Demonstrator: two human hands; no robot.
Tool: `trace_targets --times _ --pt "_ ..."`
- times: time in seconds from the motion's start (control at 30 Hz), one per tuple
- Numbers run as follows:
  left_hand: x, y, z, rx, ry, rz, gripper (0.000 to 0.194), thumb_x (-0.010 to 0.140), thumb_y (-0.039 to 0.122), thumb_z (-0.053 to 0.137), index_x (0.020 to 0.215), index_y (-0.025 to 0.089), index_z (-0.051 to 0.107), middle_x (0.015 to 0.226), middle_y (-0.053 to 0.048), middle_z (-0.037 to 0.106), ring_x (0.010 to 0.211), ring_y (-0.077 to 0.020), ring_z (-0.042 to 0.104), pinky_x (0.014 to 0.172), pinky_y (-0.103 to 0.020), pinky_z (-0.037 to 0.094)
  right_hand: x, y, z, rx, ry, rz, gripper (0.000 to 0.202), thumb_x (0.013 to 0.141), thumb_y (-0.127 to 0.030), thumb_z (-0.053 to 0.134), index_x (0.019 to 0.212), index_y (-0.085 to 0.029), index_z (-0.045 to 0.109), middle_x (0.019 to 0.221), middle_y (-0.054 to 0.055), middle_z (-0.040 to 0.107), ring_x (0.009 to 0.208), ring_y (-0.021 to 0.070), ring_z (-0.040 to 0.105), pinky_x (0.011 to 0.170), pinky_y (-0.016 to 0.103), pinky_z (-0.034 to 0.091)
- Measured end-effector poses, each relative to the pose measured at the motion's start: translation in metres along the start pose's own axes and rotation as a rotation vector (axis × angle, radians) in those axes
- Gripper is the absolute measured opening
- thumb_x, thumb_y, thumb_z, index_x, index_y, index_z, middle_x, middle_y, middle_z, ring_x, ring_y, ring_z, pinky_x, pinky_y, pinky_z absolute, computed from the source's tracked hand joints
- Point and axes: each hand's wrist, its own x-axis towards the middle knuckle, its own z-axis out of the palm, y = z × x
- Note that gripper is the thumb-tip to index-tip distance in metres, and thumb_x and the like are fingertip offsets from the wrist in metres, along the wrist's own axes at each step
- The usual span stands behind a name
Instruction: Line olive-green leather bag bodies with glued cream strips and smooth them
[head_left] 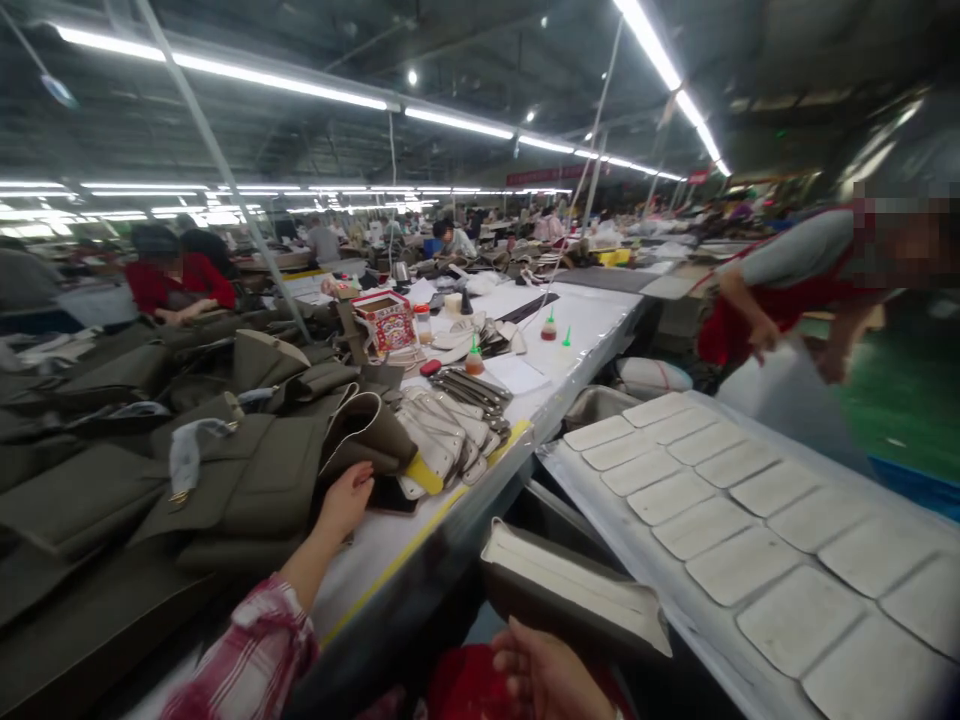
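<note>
My left hand (347, 500) rests at the edge of the dark olive bag pieces (247, 470), its fingers beside a rolled olive piece (371, 430); whether they grip anything is hidden. Low in the view, my right hand (544, 670) is raised with bent fingers, palm turned inward, and nothing shows in it. Just above it, an olive piece with a pale inner side (570, 580) lies tilted beside the table. Light pieces with small holes (442, 430) are fanned out near a yellow piece (425, 474).
Rows of pale rounded panels (720, 500) cover a board on the right. A person in a red apron (787, 270) bends over a white sheet behind it. Bottles with green tips (474, 358) and a patterned box (386, 322) stand on the white table (592, 320).
</note>
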Motion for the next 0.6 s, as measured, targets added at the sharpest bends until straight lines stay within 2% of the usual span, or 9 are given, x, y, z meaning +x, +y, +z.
trace_targets --times 0.17,0.27,0.37,0.47,0.53,0.6 --pt "0.015 0.004 -0.027 -0.04 -0.095 -0.007 0.039 0.077 0.034 0.045 0.108 0.011 0.05 0.103 -0.012 0.063 0.097 -0.0186 0.06 0.089 -0.033 0.045 0.005 -0.001 -0.009 -0.008 -0.062 0.038 0.029 0.079 -0.041 0.058 0.083 -0.012 0.059 0.065 -0.001 0.06 0.046 0.0071 0.053 0.048 0.022 0.043" --pt "0.0 0.015 -0.044 -0.037 -0.201 -0.013 0.04 0.079 0.036 0.046 0.111 0.012 0.05 0.1 -0.01 0.065 0.092 -0.0183 0.062 0.082 -0.031 0.049 0.006 -0.003 -0.009 -0.036 -0.064 0.04 0.026 0.077 -0.038 0.061 0.085 -0.013 0.058 0.066 -0.001 0.061 0.046 0.0064 0.053 0.048 0.02 0.043" --pt "-0.048 0.028 -0.043 0.02 -0.307 -0.02 0.036 0.08 0.039 0.047 0.105 0.014 0.056 0.094 -0.008 0.066 0.085 -0.019 0.063 0.075 -0.03 0.051 0.008 -0.004 -0.007 -0.058 -0.069 0.037 0.026 0.078 -0.036 0.062 0.086 -0.012 0.058 0.068 -0.001 0.061 0.047 0.006 0.053 0.048 0.019 0.043" --pt "-0.115 0.03 -0.028 0.117 -0.38 -0.007 0.031 0.077 0.038 0.053 0.1 0.019 0.062 0.101 -0.008 0.065 0.094 -0.021 0.059 0.086 -0.033 0.046 0.01 -0.003 -0.003 -0.089 -0.067 0.05 0.024 0.078 -0.035 0.062 0.086 -0.012 0.058 0.068 -0.001 0.062 0.048 0.0058 0.054 0.047 0.018 0.043" --pt "-0.15 0.022 -0.016 0.28 -0.361 0.049 0.038 0.078 0.036 0.053 0.111 0.019 0.057 0.119 -0.009 0.057 0.112 -0.0238 0.049 0.1 -0.039 0.035 0.012 -0.003 0.0 -0.111 -0.078 0.06 0.024 0.077 -0.034 0.064 0.087 -0.013 0.058 0.068 -0.001 0.062 0.049 0.0058 0.054 0.046 0.017 0.043" --pt "-0.167 0.009 -0.009 0.453 -0.271 0.026 0.043 0.081 0.032 0.05 0.121 0.016 0.05 0.132 -0.01 0.045 0.124 -0.0252 0.037 0.107 -0.044 0.023 0.015 -0.002 0.003 -0.138 -0.078 0.094 0.024 0.075 -0.033 0.066 0.087 -0.013 0.058 0.068 -0.002 0.062 0.05 0.0063 0.054 0.046 0.017 0.043"
